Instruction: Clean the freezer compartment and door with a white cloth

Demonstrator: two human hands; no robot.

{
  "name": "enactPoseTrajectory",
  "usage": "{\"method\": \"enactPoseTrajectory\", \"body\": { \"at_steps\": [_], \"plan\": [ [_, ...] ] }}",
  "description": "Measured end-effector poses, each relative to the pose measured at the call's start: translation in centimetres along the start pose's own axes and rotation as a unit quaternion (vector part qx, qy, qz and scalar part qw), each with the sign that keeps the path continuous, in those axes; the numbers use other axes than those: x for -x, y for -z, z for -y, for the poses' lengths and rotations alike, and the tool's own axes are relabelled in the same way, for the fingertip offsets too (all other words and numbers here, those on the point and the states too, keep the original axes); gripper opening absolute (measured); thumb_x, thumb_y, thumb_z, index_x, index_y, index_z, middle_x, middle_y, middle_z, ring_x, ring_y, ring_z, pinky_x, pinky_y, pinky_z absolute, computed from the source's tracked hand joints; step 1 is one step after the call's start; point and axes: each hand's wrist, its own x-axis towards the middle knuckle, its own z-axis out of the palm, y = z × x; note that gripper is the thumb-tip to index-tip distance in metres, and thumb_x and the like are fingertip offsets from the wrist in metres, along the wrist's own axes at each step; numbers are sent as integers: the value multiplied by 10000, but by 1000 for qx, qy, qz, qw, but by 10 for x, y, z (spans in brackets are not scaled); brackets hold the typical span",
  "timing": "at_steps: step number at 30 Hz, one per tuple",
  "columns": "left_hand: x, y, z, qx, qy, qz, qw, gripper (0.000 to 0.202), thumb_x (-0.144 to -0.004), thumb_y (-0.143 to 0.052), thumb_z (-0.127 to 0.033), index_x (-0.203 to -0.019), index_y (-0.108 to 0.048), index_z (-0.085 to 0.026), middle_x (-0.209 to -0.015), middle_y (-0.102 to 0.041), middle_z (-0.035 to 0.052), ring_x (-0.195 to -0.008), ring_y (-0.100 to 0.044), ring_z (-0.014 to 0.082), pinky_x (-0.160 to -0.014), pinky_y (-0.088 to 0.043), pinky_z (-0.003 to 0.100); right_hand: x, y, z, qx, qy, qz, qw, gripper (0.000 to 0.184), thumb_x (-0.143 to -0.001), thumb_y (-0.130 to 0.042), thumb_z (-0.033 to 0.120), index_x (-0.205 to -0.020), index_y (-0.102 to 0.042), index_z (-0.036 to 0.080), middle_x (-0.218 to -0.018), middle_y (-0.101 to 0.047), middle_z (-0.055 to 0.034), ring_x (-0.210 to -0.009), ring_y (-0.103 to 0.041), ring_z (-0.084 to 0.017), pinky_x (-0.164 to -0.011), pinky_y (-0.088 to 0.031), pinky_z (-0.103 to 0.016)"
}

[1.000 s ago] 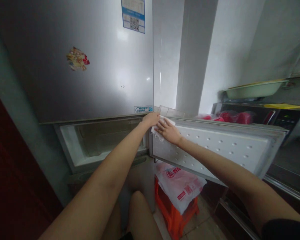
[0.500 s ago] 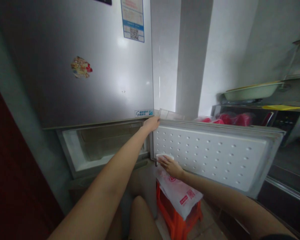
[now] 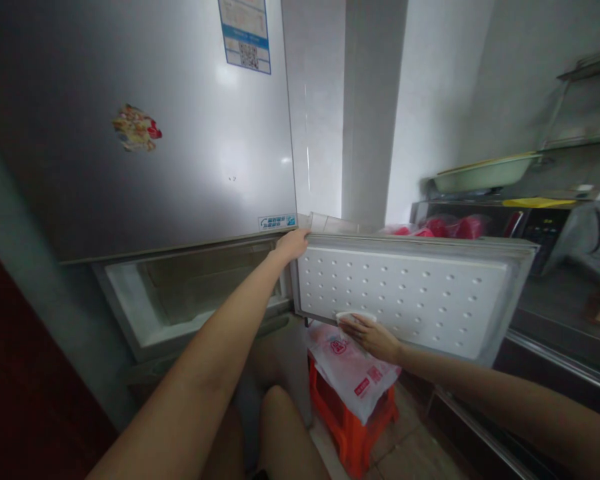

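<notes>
The refrigerator's middle compartment door [image 3: 405, 287] hangs open to the right, its dimpled white inner side facing me. My left hand [image 3: 293, 245] is closed over the door's top edge near the hinge; its fingertips are partly hidden behind it. My right hand [image 3: 373, 339] presses a white cloth [image 3: 347, 319] against the lower edge of the door's inner side. Most of the cloth lies under the fingers, so whether it is cloth or paper is hard to tell. Left of the door, the open compartment [image 3: 163, 333] shows a pale interior.
Below the door, an orange plastic stool [image 3: 353, 440] carries a white plastic bag [image 3: 360, 380] with red print. Behind the door are red items in clear plastic [image 3: 455, 227], a microwave [image 3: 545, 230] and a pale green basin [image 3: 485, 175]. The closed upper refrigerator door [image 3: 190, 180] is above.
My right hand and the cloth have slid right along the door's lower edge, away from the hinge. My left hand stays at the door's top edge. The view has shifted slightly right.
</notes>
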Motion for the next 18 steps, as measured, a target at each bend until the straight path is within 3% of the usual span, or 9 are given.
{"method": "enactPoseTrajectory", "body": {
  "at_steps": [7, 12, 15, 18],
  "plan": [
    [2, 0, -4, -11, -4, -6, 1000, 512, -914, -393, -140, -1411, -512, -108, -1455, -555, 124, -1339, -518, 197, -1124, -370, 269, -77, -45, 23, 18, -35, 22, 999, 587, -835, -381, 109, -1407, -511, 131, -1464, -522, -76, -1457, -327, -179, -1225, -276, -408],
    [4, 1, -6, -20, 6, -11, 1000, 501, -916, -397, -148, -1403, -516, -146, -1445, -566, 109, -1325, -530, 197, -1109, -392, 281, -137, -75, 40, 22, -52, 14, 998, 516, -853, -397, 128, -1332, -589, 146, -1408, -577, -85, -1443, -355, -191, -1228, -256, -422],
    [5, 0, -6, -22, 12, -11, 1000, 497, -917, -394, -150, -1397, -518, -172, -1441, -571, 102, -1312, -545, 208, -1097, -411, 305, -152, -83, 43, 17, -59, -2, 998, 484, -855, -428, 125, -1303, -610, 109, -1380, -593, -127, -1422, -390, -214, -1212, -287, -421],
    [5, 0, -6, -19, 11, -8, 1000, 505, -913, -394, -147, -1404, -511, -154, -1447, -563, 114, -1321, -537, 218, -1099, -411, 311, -140, -78, 41, 12, -56, -18, 998, 470, -862, -431, 107, -1289, -625, 142, -1349, -618, -107, -1386, -442, -205, -1189, -330, -413]
  ]
}}
